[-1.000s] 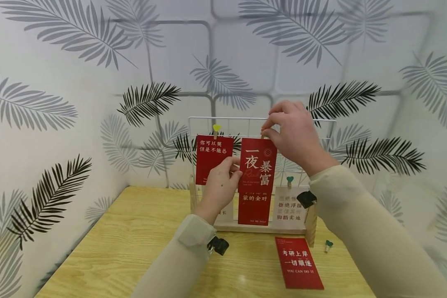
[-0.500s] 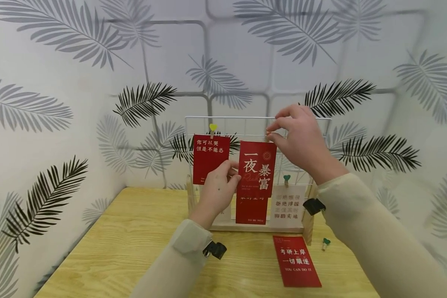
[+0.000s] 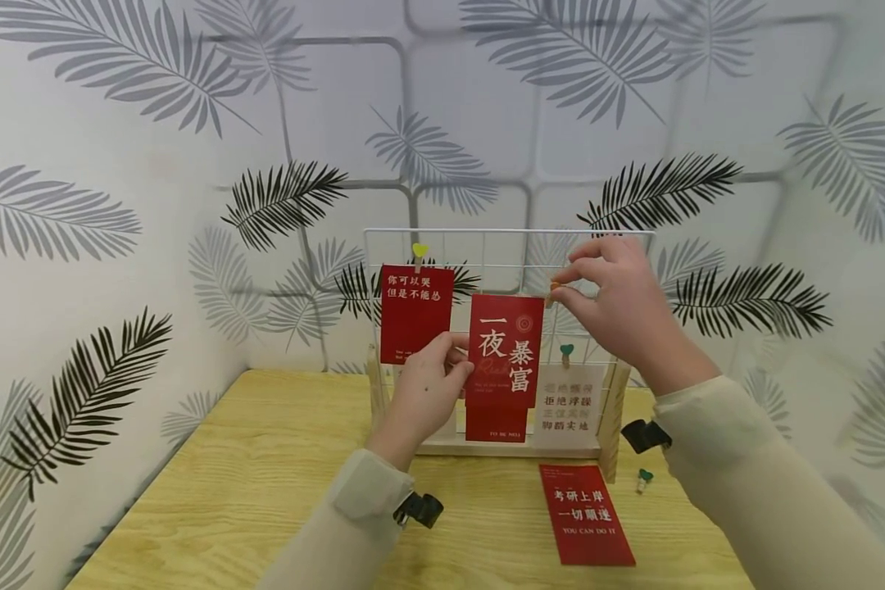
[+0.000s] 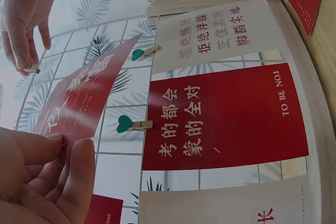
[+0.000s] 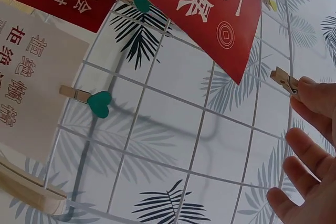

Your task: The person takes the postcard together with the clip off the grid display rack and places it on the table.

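Note:
My left hand (image 3: 428, 393) pinches a red card (image 3: 505, 348) with white lettering by its left edge, thumb in front. The card stands out from the wire grid (image 4: 118, 111), tilted, and in the head view covers the top of another red card (image 4: 226, 124) clipped below. To the right of the held card, my right hand (image 3: 619, 299) pinches a small wooden clothespin (image 5: 284, 81) between thumb and fingertips. A gap separates the clothespin from the card in the right wrist view. The right hand's other fingers are loosely bent.
A red card (image 3: 416, 315) hangs at upper left under a yellow heart clothespin (image 3: 419, 252). A pale card (image 3: 566, 410) hangs at lower right. On the wooden table (image 3: 265, 475) lie a red card (image 3: 586, 516) and a green heart clothespin (image 3: 644, 480).
My right hand has moved right and down with the clothespin, away from the held card's top edge. The left hand has lowered the card slightly, covering more of the one behind.

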`<state>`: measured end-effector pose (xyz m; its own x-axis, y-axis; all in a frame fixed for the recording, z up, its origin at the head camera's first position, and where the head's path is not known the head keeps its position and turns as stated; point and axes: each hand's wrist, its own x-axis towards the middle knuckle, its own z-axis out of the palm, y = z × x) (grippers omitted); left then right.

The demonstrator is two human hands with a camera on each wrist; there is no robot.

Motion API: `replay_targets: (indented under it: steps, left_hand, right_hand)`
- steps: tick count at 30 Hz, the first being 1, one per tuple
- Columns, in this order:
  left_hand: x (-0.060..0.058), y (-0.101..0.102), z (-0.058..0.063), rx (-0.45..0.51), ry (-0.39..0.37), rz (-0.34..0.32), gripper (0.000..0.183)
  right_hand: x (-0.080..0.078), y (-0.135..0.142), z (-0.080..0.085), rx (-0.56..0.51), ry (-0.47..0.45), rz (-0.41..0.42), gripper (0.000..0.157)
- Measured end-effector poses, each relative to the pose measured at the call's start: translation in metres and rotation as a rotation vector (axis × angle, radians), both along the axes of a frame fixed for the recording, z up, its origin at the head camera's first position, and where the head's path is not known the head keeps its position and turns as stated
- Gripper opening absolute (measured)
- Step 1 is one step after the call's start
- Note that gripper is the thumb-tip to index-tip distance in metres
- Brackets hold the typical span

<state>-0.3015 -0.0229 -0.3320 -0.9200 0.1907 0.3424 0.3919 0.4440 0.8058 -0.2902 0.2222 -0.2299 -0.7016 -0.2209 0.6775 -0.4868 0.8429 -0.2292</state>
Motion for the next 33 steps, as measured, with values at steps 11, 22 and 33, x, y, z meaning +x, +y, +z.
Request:
replay_targets:
  steps: [11,22,33]
  left_hand:
    - [0.008,-0.012,-0.016,0.006,-0.044,-0.026,0.028]
    - [0.019,-0.012,-0.036,0.044,-0.125,-0.083,0.027]
    - [0.028,-0.011,-0.06,0.09,-0.206,-0.11,0.026]
  right_hand:
    - [0.007,0.022,-0.024,-0.026,-0.046,-0.021,0.013]
    - [0.016,0.049,-0.06,-0.085,-0.075,0.0,0.013]
    - [0.031,0.073,-0.104,-0.177,-0.149,-0.03,0.022]
